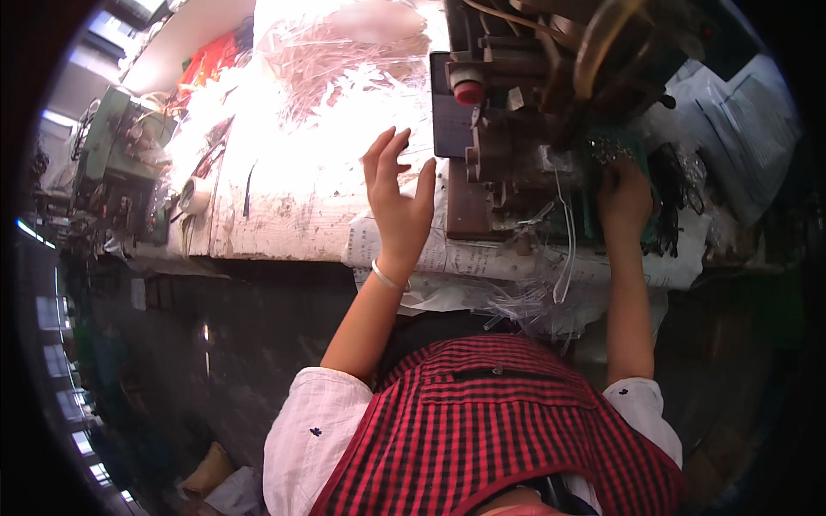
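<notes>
Small shiny parts (607,151): where do they lie?

On a green tray (589,202) (or maybe a cloth, its rim is hidden), toward the table's (284,215) right end, just right of the dark machine (516,142).

And the hands?

Right hand (625,196): fingers bent down among the parts; whether it pinches any, I can't tell. Left hand (401,206): fingers spread, thumb well apart, raised near the front edge.

Other containers?

A pale plastic bag (744,129) by the right edge, its contents unclear.
</notes>
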Tool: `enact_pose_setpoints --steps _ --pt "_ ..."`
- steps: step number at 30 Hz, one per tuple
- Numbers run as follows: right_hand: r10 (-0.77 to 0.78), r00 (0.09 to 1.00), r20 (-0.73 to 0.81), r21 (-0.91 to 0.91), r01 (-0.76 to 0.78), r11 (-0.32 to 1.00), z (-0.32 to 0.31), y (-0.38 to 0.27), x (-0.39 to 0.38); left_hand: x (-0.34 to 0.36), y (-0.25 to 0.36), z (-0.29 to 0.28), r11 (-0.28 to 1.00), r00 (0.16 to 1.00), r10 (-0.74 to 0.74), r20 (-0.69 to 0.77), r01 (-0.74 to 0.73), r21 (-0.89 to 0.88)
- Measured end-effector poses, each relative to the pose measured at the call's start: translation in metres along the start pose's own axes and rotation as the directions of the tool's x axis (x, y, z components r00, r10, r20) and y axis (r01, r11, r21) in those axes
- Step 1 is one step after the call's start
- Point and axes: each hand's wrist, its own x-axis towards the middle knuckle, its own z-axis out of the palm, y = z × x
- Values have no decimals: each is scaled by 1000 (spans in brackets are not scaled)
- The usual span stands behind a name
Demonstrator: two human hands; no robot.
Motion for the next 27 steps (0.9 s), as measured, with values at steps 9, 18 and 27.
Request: enact_pose_setpoints --steps 9,18,27 --pt "115 993 -32 460 -88 884 -17 5 -10 24 -65 47 986 982 -151 110 158 -56" --pt "287 955 76 552 -280 786 -39 16 -30 77 -85 -50 724 912 335 235 -410 556" --pt "176 984 -22 695 -112 711 -78 -18 -44 58 -136 -66 660 817 305 490 -552 509"
